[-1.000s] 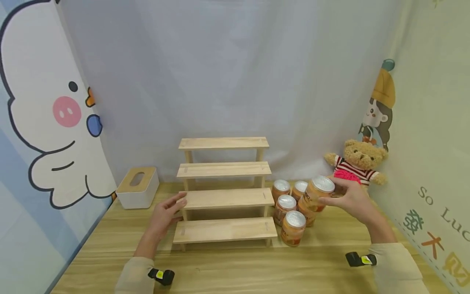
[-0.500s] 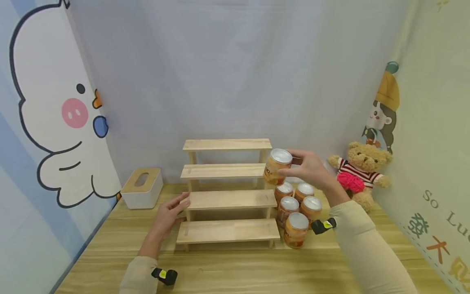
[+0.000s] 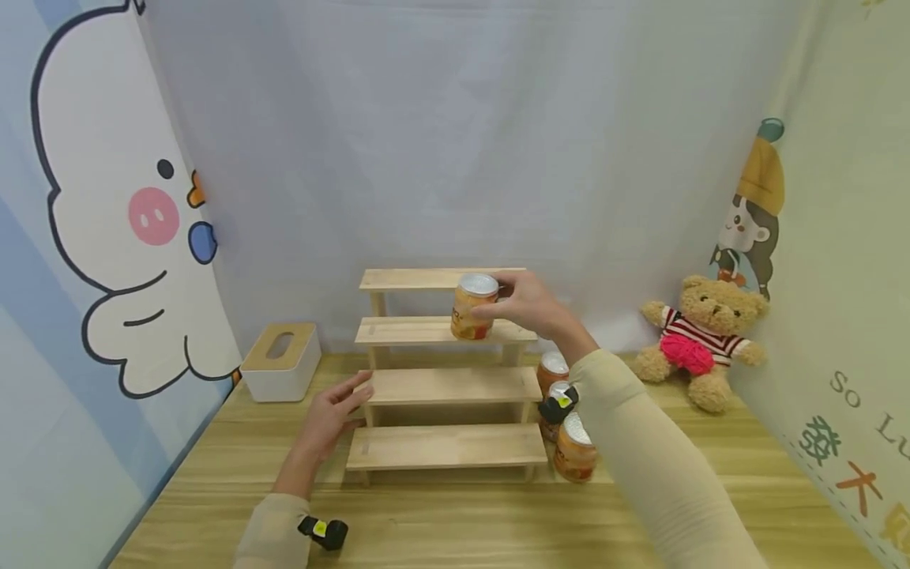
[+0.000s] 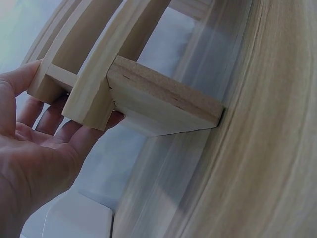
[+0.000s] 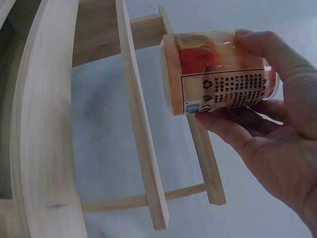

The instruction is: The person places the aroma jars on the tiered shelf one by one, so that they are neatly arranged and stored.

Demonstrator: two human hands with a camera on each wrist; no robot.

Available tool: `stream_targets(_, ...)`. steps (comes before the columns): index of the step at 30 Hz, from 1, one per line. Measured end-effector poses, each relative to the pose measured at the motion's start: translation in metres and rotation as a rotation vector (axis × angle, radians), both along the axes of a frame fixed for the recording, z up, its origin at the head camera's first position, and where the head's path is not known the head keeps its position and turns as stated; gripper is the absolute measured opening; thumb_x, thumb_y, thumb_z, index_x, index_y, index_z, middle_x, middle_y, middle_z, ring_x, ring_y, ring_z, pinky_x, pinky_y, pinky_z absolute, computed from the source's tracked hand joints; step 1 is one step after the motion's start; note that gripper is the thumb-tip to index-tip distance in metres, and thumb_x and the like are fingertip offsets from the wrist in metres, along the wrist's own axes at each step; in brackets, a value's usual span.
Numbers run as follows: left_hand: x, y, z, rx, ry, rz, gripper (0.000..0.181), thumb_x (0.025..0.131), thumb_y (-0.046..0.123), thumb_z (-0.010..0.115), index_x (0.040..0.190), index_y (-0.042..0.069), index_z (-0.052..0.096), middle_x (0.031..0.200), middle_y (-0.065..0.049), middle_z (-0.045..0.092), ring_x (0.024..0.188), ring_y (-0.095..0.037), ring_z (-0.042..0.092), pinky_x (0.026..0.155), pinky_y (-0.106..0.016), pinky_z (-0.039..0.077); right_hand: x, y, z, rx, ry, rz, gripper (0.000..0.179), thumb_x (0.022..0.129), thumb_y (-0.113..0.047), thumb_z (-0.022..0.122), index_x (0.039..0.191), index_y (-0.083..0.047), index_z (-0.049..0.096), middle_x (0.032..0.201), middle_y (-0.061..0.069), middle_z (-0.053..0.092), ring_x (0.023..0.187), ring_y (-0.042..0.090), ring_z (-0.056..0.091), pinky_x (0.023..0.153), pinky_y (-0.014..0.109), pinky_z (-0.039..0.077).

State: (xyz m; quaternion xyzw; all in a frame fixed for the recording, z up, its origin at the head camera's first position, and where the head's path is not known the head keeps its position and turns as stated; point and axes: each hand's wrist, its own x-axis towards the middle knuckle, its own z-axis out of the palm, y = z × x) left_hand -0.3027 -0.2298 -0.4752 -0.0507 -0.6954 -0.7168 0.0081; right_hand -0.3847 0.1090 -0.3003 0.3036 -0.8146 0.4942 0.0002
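A four-tier wooden stand (image 3: 448, 446) stands mid-table. My right hand (image 3: 528, 302) holds an orange-labelled can (image 3: 469, 310) with a silver lid between thumb and fingers. In the head view the upright can overlaps the second tier from the top. The right wrist view shows the can's printed label (image 5: 223, 82) and, behind it, bare boards of the stand. At the stand's left end, my left hand (image 3: 329, 417) grips it. The left wrist view has the left hand's thumb on one board's end and its fingers curled at the board below.
Several more orange cans (image 3: 576, 454) stand right of the stand, partly hidden by my right forearm. A teddy bear (image 3: 711, 340) sits at the back right. A white tissue box (image 3: 280, 371) with a wooden lid is at the back left, before a pale curtain (image 3: 455, 142).
My right hand has lifted the can from above the other cans and carried it left over the stand's upper tiers. The left hand has stayed at the stand's left end.
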Motion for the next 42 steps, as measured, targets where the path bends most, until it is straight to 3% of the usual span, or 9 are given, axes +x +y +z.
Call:
stream_targets(8,0.001,-0.001,-0.001,-0.009,0.003,0.010,0.056,0.101,0.025,0.063,0.149,0.003,0.046,0.162,-0.012,0.026,0.142,-0.034,0.033,0.096,-0.054,0.048,-0.008,-0.040,0.000,0.017,-0.041,0.040,0.053,0.083,-0.019,0.085,0.128,-0.002,0.064,0.112,0.009,0.068,0.100,0.025,0.064,0.084,0.038,0.055)
stream_targets(20,0.000,-0.002,-0.002,0.005,0.003,0.009,0.056,0.101,0.024,0.063,0.149,0.002,0.046,0.162,-0.010,0.028,0.140,-0.032,0.036,0.094,-0.051,0.050,-0.013,-0.087,-0.006,0.017,-0.032,0.020,0.050,0.081,-0.017,0.086,0.123,-0.002,0.063,0.111,0.009,0.066,0.100,0.023,0.063,0.083,0.036,0.054)
stream_targets(30,0.001,0.004,0.000,-0.002,0.000,0.007,0.055,0.101,0.025,0.064,0.149,0.003,0.047,0.162,-0.010,0.028,0.141,-0.032,0.036,0.094,-0.051,0.050,-0.018,-0.094,-0.014,0.014,0.044,-0.075,0.045,0.079,-0.016,0.087,0.117,-0.002,0.067,0.105,0.009,0.069,0.094,0.022,0.064,0.080,0.035,0.054)
stream_targets(42,0.001,0.002,0.000,-0.006,-0.001,0.019,0.055,0.101,0.024,0.063,0.149,0.003,0.047,0.161,-0.009,0.031,0.137,-0.032,0.040,0.093,-0.050,0.051,-0.017,-0.099,-0.009,0.023,0.014,-0.123,0.058,0.076,-0.021,0.091,0.126,-0.004,0.067,0.107,0.007,0.069,0.096,0.021,0.064,0.082,0.035,0.054)
